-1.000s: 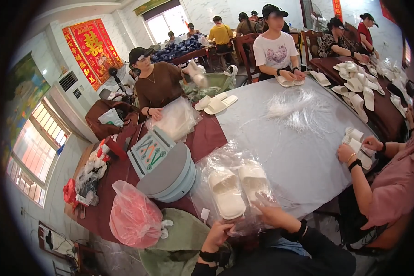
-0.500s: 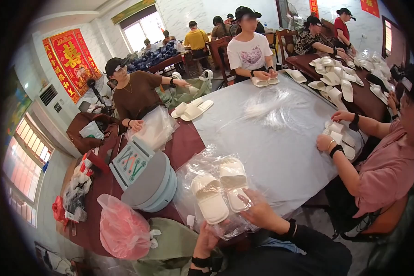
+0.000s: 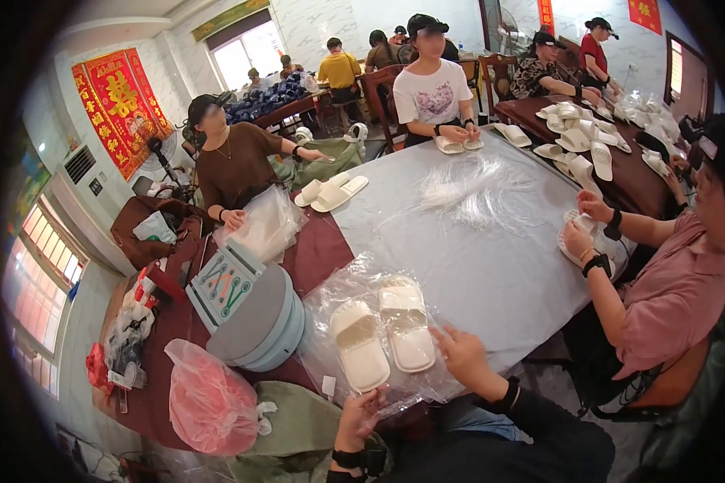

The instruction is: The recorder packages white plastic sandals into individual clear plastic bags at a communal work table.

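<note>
Bench [image 3: 491,266]: large, grey cover, people seated round it.
Red wall hanging [image 3: 119,101], far left, tall rectangle with gold figure.
Pink bag [image 3: 209,402], knotted, near left bench corner, well left of the hands.
Grey round box [image 3: 262,326] just left of the clear bag, a flat pale-green pack [image 3: 224,283] with tool pictures leaning on top.
Clear bag [image 3: 379,338]: crinkled plastic, flat on near bench edge, holding two white slippers [image 3: 383,334] side by side, toes away from the person.
Loose clear film [image 3: 467,189] mid-bench. More white slippers [image 3: 330,193] at far left edge and a heap on the dark table [image 3: 620,169] at right.
Small white tag [image 3: 329,387] at bench edge, beside left hand.
Left hand [image 3: 358,419]: fingers pinched on the bag's near edge.
Right hand [image 3: 463,362]: fingers spread narrow, resting on the bag just right of the right slipper; grip cannot be told.
</note>
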`<action>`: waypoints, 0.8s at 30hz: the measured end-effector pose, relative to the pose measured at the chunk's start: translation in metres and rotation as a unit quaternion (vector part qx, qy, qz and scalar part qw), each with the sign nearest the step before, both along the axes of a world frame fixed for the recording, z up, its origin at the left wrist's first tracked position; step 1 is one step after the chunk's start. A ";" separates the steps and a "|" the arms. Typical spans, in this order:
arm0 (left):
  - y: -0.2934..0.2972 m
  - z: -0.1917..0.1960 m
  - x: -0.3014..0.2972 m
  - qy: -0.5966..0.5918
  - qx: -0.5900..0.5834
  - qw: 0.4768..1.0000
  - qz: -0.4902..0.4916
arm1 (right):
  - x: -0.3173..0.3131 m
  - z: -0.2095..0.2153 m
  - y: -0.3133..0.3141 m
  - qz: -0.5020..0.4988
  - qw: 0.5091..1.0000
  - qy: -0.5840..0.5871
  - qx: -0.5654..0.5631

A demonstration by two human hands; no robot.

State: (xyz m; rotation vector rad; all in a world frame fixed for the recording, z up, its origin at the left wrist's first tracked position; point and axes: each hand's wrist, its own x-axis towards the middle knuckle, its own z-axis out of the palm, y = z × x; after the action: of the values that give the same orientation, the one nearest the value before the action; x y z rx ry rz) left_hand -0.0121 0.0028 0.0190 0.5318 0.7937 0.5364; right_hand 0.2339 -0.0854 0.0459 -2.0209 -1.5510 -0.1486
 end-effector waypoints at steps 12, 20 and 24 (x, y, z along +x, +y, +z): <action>-0.019 -0.010 0.027 0.008 -0.078 0.985 -0.157 | -0.058 0.005 0.004 0.246 0.955 0.159 -0.044; -0.029 -0.003 0.030 0.044 0.083 0.983 -0.156 | -0.053 0.012 -0.004 0.359 0.923 0.050 -0.130; -0.042 -0.016 0.025 0.245 0.450 0.837 -0.192 | -0.058 0.010 -0.001 0.252 0.961 -0.059 -0.098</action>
State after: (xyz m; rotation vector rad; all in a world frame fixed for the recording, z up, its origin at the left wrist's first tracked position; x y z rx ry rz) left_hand 0.0131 -0.0396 0.0034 1.7229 0.8540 0.3718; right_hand 0.1756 -0.0863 0.0563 -1.7117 -2.1774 0.0899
